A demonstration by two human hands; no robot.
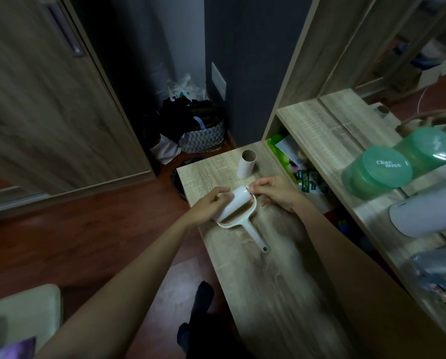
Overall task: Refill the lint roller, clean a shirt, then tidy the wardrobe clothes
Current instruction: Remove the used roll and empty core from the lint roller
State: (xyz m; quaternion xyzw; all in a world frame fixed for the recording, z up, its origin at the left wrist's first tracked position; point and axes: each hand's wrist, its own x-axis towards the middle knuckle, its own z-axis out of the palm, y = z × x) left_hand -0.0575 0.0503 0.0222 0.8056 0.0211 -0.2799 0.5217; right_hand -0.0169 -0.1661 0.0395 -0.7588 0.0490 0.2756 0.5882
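Between the 2 grips, just above the desk (268,281), sits the refill roll (238,200): left hand (207,211) clamped round its near end, right hand (276,191) pinching its far rim. Lint roller (255,237) lies right beneath. Roll looks light, stiff, sticky-faced; best held by the ends.

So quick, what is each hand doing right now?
The left hand grips the white refill roll.
The right hand pinches that roll's far end, above the lint roller.
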